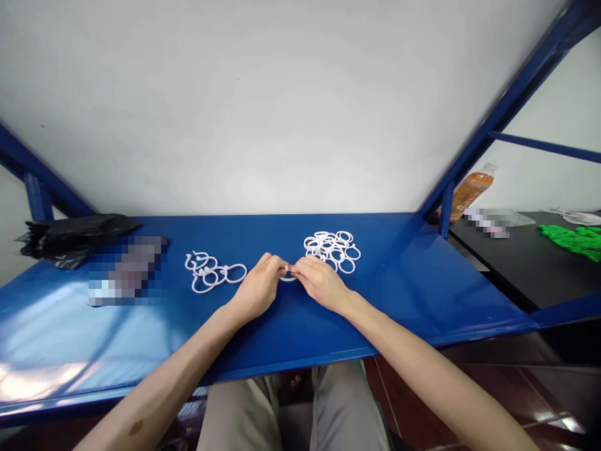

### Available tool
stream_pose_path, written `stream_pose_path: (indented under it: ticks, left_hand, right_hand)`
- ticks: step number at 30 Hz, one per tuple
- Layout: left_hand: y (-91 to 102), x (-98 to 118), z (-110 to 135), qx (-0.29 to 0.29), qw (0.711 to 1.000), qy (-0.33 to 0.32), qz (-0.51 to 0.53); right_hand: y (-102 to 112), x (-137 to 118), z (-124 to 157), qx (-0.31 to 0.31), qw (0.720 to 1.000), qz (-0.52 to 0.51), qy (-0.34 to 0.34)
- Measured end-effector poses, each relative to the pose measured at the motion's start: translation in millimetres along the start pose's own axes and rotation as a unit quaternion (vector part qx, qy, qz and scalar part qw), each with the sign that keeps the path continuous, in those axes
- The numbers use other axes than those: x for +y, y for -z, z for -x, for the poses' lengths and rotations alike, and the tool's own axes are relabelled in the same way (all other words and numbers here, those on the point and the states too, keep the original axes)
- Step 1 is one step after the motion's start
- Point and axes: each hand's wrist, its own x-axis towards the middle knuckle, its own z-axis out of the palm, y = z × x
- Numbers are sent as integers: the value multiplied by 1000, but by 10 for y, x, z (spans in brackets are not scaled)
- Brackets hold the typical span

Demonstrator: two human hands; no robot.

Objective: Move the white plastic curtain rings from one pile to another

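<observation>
Both hands meet over the middle of the blue table (300,332). A white ring (288,279) is pinched between them, its ends at the fingertips and its curve hanging below. My left hand (260,285) is closed on the ring's left side. On the other side, my right hand (322,280) grips it with thumb and fingers pressed together. Just behind my right hand lies a pile of white rings (335,250). To the left of my left hand is a smaller group of white rings (209,274), a few of which look open with hooked ends.
A black plastic bag (75,235) lies at the table's far left, near a blurred-out item (136,266). Blue frame posts (446,210) stand at the sides, against a pale wall. On a black table to the right are an orange drink bottle (472,191) and green material (573,241).
</observation>
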Motion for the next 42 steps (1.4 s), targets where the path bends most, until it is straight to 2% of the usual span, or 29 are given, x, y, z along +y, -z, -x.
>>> stream_pose_path:
  ticks: [3,6,8,11,13,16,21,27,37,40,42]
  left_hand:
    - [29,17,-41,-7,999,-14,-29]
    - [128,-29,-87,-16,995,-25,-93]
    - [231,-123,-91,-9,986,2,-169]
    - [398,-319,-46,-25,959,78,-270]
    - [484,-430,4,-45,945,109,-305]
    - [540,-517,69,-80,940,126,-307]
    - [513,-547,100,-96,947,131,-277]
    - [488,-551,57,-97,952,131,-260]
    - [458,-355,-39,-43,969,131,-206]
    - [432,-290,-66,-16,978,142,-155]
    - [411,-237,-82,-1,982,152,-113]
  right_hand:
    - [19,30,-20,16,1000,15,-3]
    - [138,130,-45,41,998,49,-25]
    - [283,250,-25,64,992,89,-69]
    - [543,472,81,109,968,144,-174]
    - [687,597,170,103,962,129,-218]
    - [796,694,257,48,962,76,-259]
    - [770,698,265,-22,967,26,-253]
    - [766,675,262,-31,960,39,-277]
    - [743,622,224,12,954,88,-285]
    - [678,563,182,39,959,112,-257]
    - [608,470,137,66,969,109,-213]
